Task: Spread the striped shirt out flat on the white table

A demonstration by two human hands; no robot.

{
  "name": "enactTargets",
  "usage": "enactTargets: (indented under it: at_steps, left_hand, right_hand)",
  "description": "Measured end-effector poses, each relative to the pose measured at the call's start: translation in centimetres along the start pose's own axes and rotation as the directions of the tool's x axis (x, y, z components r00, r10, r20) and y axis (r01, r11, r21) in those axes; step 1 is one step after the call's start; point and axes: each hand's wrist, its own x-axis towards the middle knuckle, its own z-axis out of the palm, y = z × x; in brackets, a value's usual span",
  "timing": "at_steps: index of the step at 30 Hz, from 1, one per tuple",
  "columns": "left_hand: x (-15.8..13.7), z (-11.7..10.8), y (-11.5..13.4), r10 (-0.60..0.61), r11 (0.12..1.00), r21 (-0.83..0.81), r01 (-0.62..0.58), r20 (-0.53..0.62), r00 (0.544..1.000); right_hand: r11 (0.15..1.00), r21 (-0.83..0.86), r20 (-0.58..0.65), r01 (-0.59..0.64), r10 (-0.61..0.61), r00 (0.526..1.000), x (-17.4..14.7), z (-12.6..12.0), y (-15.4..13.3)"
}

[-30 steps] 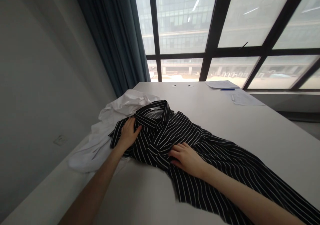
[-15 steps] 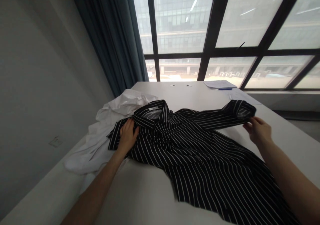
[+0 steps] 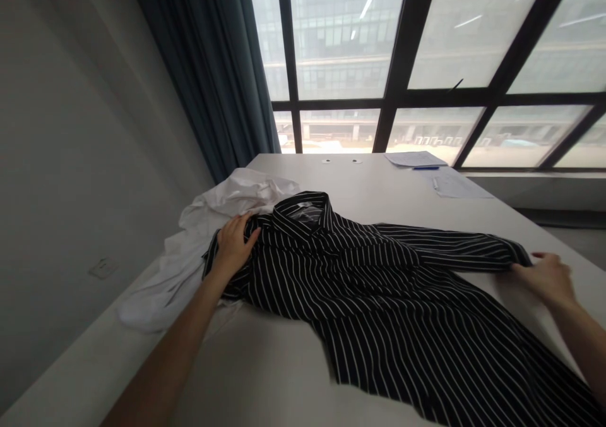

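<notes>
Since half a second ago, the right hand has moved farther right and a little nearer, drawing the sleeve of a black, white-striped shirt out straight; its collar has shifted slightly right.

Nearest is the pale tabletop. On it the shirt lies spread from the middle to the near right, its lower part running out of view at the bottom right corner, its body rippled with creases. The right hand, blurred, appears to have thumb and fingers pinched together on the sleeve's end. At left, the other hand, the left, rests over the opposite shoulder, fingers loosely side by side and thumb spread away.

The cloth looks thin, light and limp, perhaps a little slippery, and unlikely to break; it would probably bunch if pushed. Sleeve end and shoulder seam seem the best places to grip, with the stiffer-looking collar another.

Beyond the left hand lies a rumpled white cloth. Farther off, at right, are papers and a blue pen, then a dark curtain and tall windows.
</notes>
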Motion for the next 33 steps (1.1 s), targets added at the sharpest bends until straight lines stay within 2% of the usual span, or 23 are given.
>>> enactTargets:
  at_steps: [2, 5, 7, 9, 10, 12, 15, 19, 23, 27, 33]
  left_hand:
    - [0.7, 0.0, 0.4, -0.033, 0.999, 0.007, 0.033, 0.005, 0.999]
    - [1.3, 0.1, 1.1, -0.068, 0.998, 0.011, 0.067, 0.013, 0.998]
    - [1.5, 0.1, 1.8, -0.039, 0.999, -0.006, 0.039, -0.002, 0.999]
    - [1.4, -0.1, 2.8, 0.045, 0.998, -0.053, -0.046, -0.027, 0.999]
    - [1.3, -0.2, 3.4, 0.093, 0.992, -0.08, -0.096, -0.042, 0.995]
    - [1.0, -0.5, 4.5, 0.178, 0.974, -0.128, -0.184, -0.061, 0.982]
    - [0.6, -0.8, 6.1, 0.224, 0.957, -0.177, -0.229, -0.05, 0.973]
    - [0.5, -0.5, 7.4, 0.226, 0.954, -0.208, -0.216, 0.029, 0.974]
    - [0.3, 0.6, 7.8, 0.313, 0.944, -0.156, -0.292, 0.131, 0.941]
    - [0.0, 1.6, 8.0, 0.403, 0.914, -0.136, -0.382, 0.2, 0.893]
    - [0.7, 1.9, 9.3, 0.452, 0.892, -0.117, -0.437, 0.285, 0.845]
  right_hand:
    - [0.99, -0.115, -0.067, 0.082, -0.09, 0.994, 0.1, 0.3, -2.5]
    - [0.96, -0.04, 0.036, 0.278, -0.277, 0.96, 0.3, 1.9, -7.4]
    - [0.919, 0.051, 0.123, 0.392, -0.395, 0.91, 0.2, 3.6, -10.8]
    - [0.866, 0.161, 0.191, 0.473, -0.498, 0.846, 0.1, 5.4, -13.8]
    - [0.838, 0.226, 0.217, 0.497, -0.541, 0.813, 0.0, 6.3, -15.1]
    - [0.805, 0.294, 0.239, 0.515, -0.583, 0.776, 0.0, 8.0, -17.3]
    - [0.804, 0.308, 0.254, 0.509, -0.585, 0.77, 0.0, 10.3, -19.3]
    - [0.813, 0.28, 0.292, 0.51, -0.578, 0.762, -0.1, 12.3, -19.6]
    - [0.834, 0.211, 0.332, 0.51, -0.552, 0.765, -0.4, 12.8, -18.1]
    - [0.881, 0.099, 0.362, 0.462, -0.465, 0.808, -0.4, 12.2, -15.7]
    - [0.94, -0.094, 0.408, 0.329, -0.265, 0.874, 0.2, 9.7, -11.9]
